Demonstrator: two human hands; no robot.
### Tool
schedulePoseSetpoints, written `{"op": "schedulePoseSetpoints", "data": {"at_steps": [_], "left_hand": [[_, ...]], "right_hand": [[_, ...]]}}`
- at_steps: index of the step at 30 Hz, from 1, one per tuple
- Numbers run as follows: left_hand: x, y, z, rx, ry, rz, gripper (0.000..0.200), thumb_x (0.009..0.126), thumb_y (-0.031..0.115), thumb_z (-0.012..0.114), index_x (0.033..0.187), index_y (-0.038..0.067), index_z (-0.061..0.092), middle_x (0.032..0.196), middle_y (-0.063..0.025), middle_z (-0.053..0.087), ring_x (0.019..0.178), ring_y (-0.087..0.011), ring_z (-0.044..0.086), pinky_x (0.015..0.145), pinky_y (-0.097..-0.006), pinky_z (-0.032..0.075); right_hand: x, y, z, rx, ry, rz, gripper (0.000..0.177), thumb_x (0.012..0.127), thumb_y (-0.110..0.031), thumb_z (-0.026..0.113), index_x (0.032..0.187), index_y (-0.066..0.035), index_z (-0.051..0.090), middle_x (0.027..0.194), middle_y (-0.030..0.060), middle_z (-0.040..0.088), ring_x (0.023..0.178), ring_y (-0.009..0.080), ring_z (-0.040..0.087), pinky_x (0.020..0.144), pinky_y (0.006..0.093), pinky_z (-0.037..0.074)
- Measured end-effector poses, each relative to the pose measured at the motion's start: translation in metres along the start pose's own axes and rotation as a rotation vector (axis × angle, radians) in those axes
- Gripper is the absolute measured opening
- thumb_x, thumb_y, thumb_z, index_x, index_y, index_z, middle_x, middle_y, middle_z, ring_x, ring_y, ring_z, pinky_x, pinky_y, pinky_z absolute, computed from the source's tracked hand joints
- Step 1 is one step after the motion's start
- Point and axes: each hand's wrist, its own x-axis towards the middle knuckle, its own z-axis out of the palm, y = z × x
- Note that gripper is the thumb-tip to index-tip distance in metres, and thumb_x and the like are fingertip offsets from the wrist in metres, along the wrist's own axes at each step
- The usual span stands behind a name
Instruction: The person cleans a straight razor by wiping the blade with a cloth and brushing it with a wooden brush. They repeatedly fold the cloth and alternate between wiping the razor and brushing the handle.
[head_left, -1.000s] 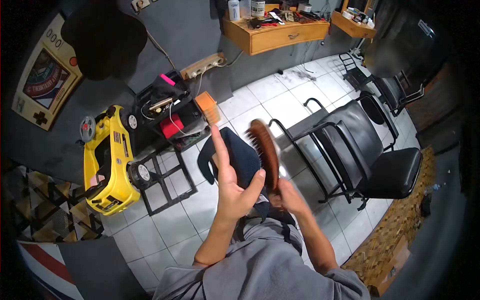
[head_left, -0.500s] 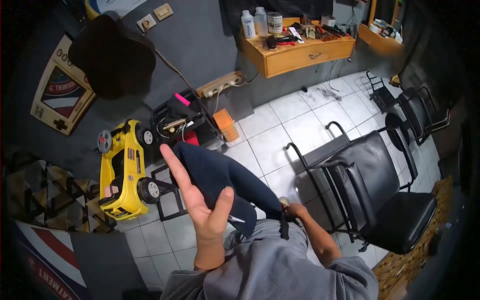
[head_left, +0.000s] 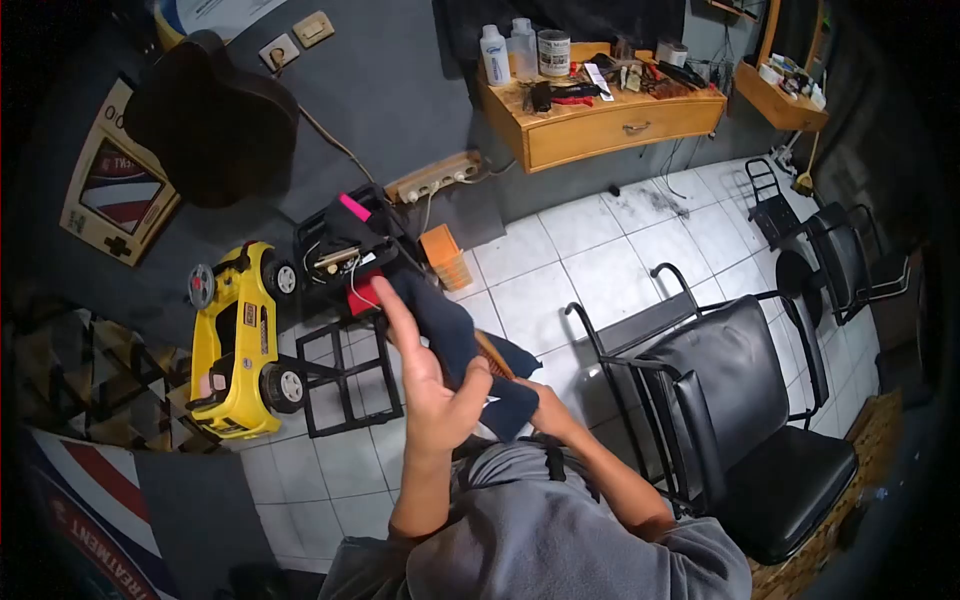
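Note:
My left hand (head_left: 440, 392) is raised in the lower middle, index finger stretched out, with its thumb pressed on a dark blue cloth (head_left: 445, 325). The cloth hangs in folds to the right of that hand. My right hand (head_left: 545, 410) is beside the cloth's lower end, its fingers closed around a wooden brush (head_left: 493, 356) that lies against the cloth. Part of the brush and some of the right fingers are hidden by the cloth. A small pale spot shows at the cloth near my left thumb.
A yellow toy car (head_left: 240, 345) stands left beside a black frame (head_left: 345, 375). An orange basket (head_left: 446, 258) is near the wall. Black chairs (head_left: 725, 370) stand right. A wooden drawer shelf (head_left: 620, 135) holds bottles and tools. A guitar-shaped object (head_left: 210, 120) hangs upper left.
My right hand has come up from the waist towards my left hand, and the brush now shows against the cloth. The cloth has shifted and bunched between the hands.

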Motion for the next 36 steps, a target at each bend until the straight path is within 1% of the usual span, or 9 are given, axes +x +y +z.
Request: {"op": "schedulePoseSetpoints", "data": {"at_steps": [9, 12, 15, 17, 22, 27, 29, 31, 36], "left_hand": [[0.005, 0.032, -0.046, -0.405, 0.144, 0.013, 0.102, 0.065, -0.010, 0.052, 0.150, 0.008, -0.001, 0.134, -0.0062, 0.039, 0.107, -0.0143, 0.048, 0.095, -0.0244, 0.038], [0.009, 0.006, -0.049, -0.255, 0.081, 0.030, 0.103, 0.070, -0.013, 0.056, 0.150, 0.009, -0.005, 0.134, -0.0067, 0.036, 0.103, -0.0127, 0.047, 0.091, -0.0244, 0.039], [0.012, -0.010, -0.043, -0.346, 0.034, -0.053, 0.096, 0.074, -0.015, 0.058, 0.149, 0.003, 0.002, 0.149, -0.0125, 0.018, 0.124, -0.0164, 0.035, 0.104, -0.0283, 0.030], [0.014, -0.031, -0.044, 0.048, 0.045, 0.047, 0.092, 0.080, -0.006, 0.059, 0.147, -0.001, -0.004, 0.125, -0.0109, 0.033, 0.113, -0.0153, 0.035, 0.100, -0.0273, 0.028], [0.023, -0.029, -0.035, -0.369, 0.118, -0.013, 0.080, 0.088, -0.002, 0.053, 0.148, 0.001, 0.000, 0.121, -0.0075, 0.037, 0.106, -0.0143, 0.040, 0.095, -0.0254, 0.031], [0.038, 0.002, -0.057, -0.491, 0.120, 0.116, 0.080, 0.087, -0.005, 0.051, 0.149, 0.003, 0.002, 0.131, -0.0062, 0.039, 0.100, -0.0093, 0.044, 0.094, -0.0210, 0.032], [0.043, 0.010, -0.074, -0.510, 0.205, 0.138, 0.081, 0.085, -0.009, 0.050, 0.149, 0.004, 0.003, 0.133, -0.0087, 0.042, 0.107, -0.0102, 0.045, 0.098, -0.0227, 0.030], [0.049, 0.007, -0.093, -0.563, 0.192, 0.117, 0.079, 0.086, -0.008, 0.050, 0.149, 0.005, 0.004, 0.132, -0.0089, 0.043, 0.107, -0.0105, 0.046, 0.098, -0.0226, 0.030], [0.041, -0.009, -0.100, -0.478, 0.180, -0.021, 0.079, 0.088, -0.005, 0.052, 0.149, 0.004, 0.004, 0.128, -0.0062, 0.042, 0.097, -0.0094, 0.044, 0.090, -0.0199, 0.034]], "right_hand": [[-0.065, 0.157, 0.014, -0.622, -0.245, 0.875, 0.066, 0.095, -0.055, 0.028, 0.107, -0.002, 0.066, 0.096, 0.0265, 0.064, 0.096, 0.0402, 0.062, 0.086, 0.0462, 0.048], [-0.051, 0.149, 0.012, -0.399, -0.155, 0.767, 0.068, 0.095, -0.056, 0.031, 0.096, 0.003, 0.065, 0.082, 0.0233, 0.066, 0.084, 0.0365, 0.065, 0.076, 0.0456, 0.049], [-0.018, -0.030, -0.014, 0.505, 0.107, 0.607, 0.051, 0.099, -0.048, 0.032, 0.071, -0.008, 0.046, 0.054, -0.0018, 0.037, 0.045, 0.0083, 0.037, 0.041, 0.0266, 0.030], [-0.009, -0.074, -0.012, 0.801, 0.129, 0.408, 0.042, 0.101, -0.040, 0.033, 0.075, -0.009, 0.043, 0.057, -0.0053, 0.034, 0.045, 0.0046, 0.032, 0.041, 0.0231, 0.025], [0.011, -0.117, 0.030, 0.258, 0.272, 0.057, 0.042, 0.101, -0.032, 0.035, 0.079, 0.001, 0.051, 0.059, 0.0073, 0.051, 0.051, 0.0166, 0.051, 0.050, 0.0319, 0.042], [0.000, 0.103, 0.084, -0.354, -0.088, 0.184, 0.054, 0.097, -0.042, 0.039, 0.085, 0.006, 0.061, 0.087, 0.0293, 0.062, 0.080, 0.0445, 0.061, 0.074, 0.0505, 0.046], [-0.032, 0.204, 0.100, -0.527, -0.442, 0.474, 0.061, 0.096, -0.048, 0.035, 0.089, 0.006, 0.063, 0.089, 0.0310, 0.061, 0.086, 0.0443, 0.061, 0.078, 0.0488, 0.046], [-0.051, 0.141, 0.079, -0.261, -0.296, 0.708, 0.070, 0.095, -0.055, 0.032, 0.092, 0.006, 0.065, 0.095, 0.0322, 0.060, 0.096, 0.0448, 0.059, 0.085, 0.0480, 0.044], [-0.040, 0.131, 0.066, -0.204, 0.134, 0.663, 0.063, 0.096, -0.054, 0.034, 0.067, -0.001, 0.054, 0.054, 0.0098, 0.053, 0.049, 0.0230, 0.055, 0.047, 0.0375, 0.043]]}}
